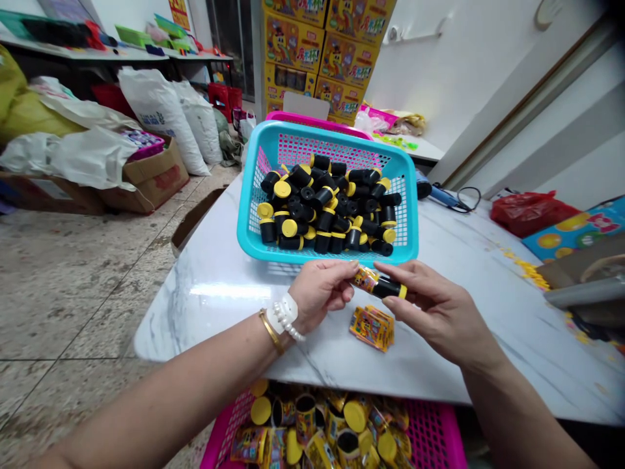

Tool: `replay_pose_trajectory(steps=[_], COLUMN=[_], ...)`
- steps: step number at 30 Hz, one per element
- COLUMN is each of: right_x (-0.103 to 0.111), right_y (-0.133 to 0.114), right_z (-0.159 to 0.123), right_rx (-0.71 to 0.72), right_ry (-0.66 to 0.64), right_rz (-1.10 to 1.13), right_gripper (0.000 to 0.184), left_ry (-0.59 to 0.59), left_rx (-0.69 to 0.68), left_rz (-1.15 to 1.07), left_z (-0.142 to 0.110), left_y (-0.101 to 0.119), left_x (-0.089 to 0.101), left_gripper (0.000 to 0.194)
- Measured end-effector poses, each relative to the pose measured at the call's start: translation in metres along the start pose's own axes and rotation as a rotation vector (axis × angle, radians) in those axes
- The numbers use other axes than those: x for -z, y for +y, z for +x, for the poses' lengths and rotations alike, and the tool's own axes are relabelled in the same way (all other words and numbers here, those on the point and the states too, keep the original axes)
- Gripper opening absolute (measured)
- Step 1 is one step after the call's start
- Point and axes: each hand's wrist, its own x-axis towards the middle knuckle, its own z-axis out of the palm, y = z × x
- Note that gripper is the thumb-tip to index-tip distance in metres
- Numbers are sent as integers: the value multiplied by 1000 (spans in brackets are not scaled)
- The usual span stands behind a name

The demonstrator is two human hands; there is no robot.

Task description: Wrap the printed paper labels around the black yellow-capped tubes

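My left hand [319, 290] and my right hand [430, 309] meet just in front of a blue basket [254, 221]. Between them they hold one small black tube with a yellow cap [385, 285]; a printed yellow label wraps its left end, pinched by my left fingers. My right fingers grip the black end. A small stack of printed labels [372, 327] lies on the white marble table [215, 293] right below my hands. The blue basket holds several black tubes with yellow caps [327, 208].
A pink basket [439, 436] below the table's near edge holds several labelled tubes. Another pink basket [312, 120] sits behind the blue one. A red bag [530, 212], yellow cartons [322, 58], sacks [161, 111] and a cardboard box [156, 179] stand around.
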Motion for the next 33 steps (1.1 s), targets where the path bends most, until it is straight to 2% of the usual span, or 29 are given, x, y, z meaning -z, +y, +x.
replay_pose_trajectory(steps=[2,5,7,10,12,17,20,23,27,30,33], right_x=[0,-1,-1,-1,1,3,-4,-13,-17,-16,-14], right_y=[3,8,10,12,13,14,15,14,11,11,15], right_z=[-1,-4,-7,-10,-12,-18,-17,-14,-12,-11,-10], right_rx=[-4,-29,-19,15,30,86,150,196,226,280,291], right_ry=[14,109,141,120,103,97,74,76,51,83,129], right_rz=[26,128,196,255,286,222,94,-3,-83,-119,-117], right_gripper=[36,29,29,31,32,40,49,53,56,57,56], left_ry=[4,106,118,-53,-130,-254,-238,-227,-302,-376,-332], left_rx=[-23,-104,-150,-96,-35,53,48,26,49,96,177], left_rz=[33,130,244,418,478,361,337,322,297,269,253], left_z=[-1,-2,-2,-1,0,2,2,4,3,1,2], left_y=[-1,-2,-3,-1,0,2,0,-3,-3,-1,0], left_x=[-1,-1,-1,2,5,6,3,1,3,4,6], left_gripper=[24,27,39,64,68,58,42,33,33,41,46])
